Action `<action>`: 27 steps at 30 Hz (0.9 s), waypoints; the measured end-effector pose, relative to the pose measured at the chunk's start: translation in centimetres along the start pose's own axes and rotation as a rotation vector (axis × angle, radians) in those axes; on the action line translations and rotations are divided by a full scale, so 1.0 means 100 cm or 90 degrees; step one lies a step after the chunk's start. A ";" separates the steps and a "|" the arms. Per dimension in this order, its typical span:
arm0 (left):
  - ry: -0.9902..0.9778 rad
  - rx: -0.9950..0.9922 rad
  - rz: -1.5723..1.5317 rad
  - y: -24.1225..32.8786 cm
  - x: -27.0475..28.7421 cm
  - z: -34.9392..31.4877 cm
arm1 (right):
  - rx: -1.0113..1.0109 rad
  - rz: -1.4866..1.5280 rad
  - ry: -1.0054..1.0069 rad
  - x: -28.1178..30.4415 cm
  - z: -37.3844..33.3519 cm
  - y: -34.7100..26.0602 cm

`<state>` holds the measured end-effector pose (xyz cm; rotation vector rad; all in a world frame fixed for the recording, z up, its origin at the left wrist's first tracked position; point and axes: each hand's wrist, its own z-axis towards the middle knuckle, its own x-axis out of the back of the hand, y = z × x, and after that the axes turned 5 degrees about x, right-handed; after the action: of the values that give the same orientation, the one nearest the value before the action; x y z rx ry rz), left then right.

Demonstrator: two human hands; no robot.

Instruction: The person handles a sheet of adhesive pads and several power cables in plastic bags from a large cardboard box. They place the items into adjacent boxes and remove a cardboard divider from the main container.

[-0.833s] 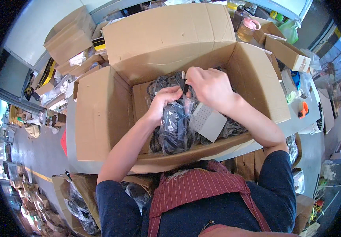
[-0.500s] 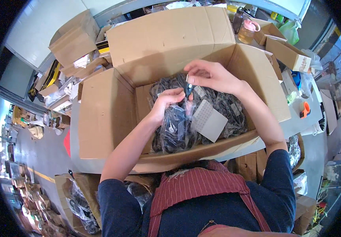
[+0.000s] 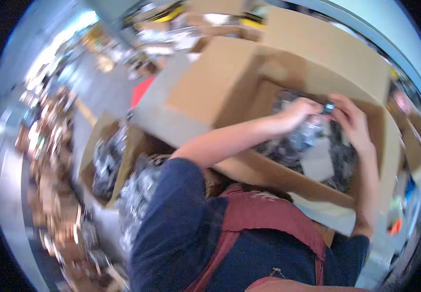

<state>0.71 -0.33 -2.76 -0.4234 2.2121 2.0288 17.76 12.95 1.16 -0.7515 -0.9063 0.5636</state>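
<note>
Over a large cardboard carton [image 3: 288,176], both my hands meet at a small dark plug-like piece [image 3: 328,107], blurred by motion. My left hand [image 3: 302,112] pinches near its left side, with a clear plastic bag [image 3: 308,135] hanging below the fingers. On the other side, the fingers of my right hand [image 3: 350,119] curl against the piece. Inside the carton lie several dark cable-like bundles [image 3: 344,165] in clear plastic. A whitish perforated card [image 3: 318,160] rests on top of them.
At lower left, an open carton [image 3: 91,152] holds plastic-wrapped dark goods, beside more clear bags [image 3: 140,194]. A red piece [image 3: 142,91] shows at the table's left edge. Heaped cardboard [image 3: 57,194] lines the floor farther left. An orange object [image 3: 394,226] is at far right.
My view has swung left, so the carton and hands now appear farther right and tilted. The dark piece is still between my hands; the right hand has closed in beside it.
</note>
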 end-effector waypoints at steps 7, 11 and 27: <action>0.428 -0.374 -0.128 0.106 0.048 -0.142 | -0.039 -0.041 0.060 0.025 -0.011 0.020; 0.736 -0.503 0.016 0.159 0.110 -0.262 | -0.061 -0.044 0.062 0.023 -0.013 0.017; 1.312 0.071 0.468 -0.044 0.411 -0.495 | -0.113 -0.098 -0.066 0.006 0.003 0.032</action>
<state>-32.06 -54.88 -13.00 -3.1510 3.5304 1.3536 17.43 15.44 -0.98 -0.8097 -1.1108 0.3930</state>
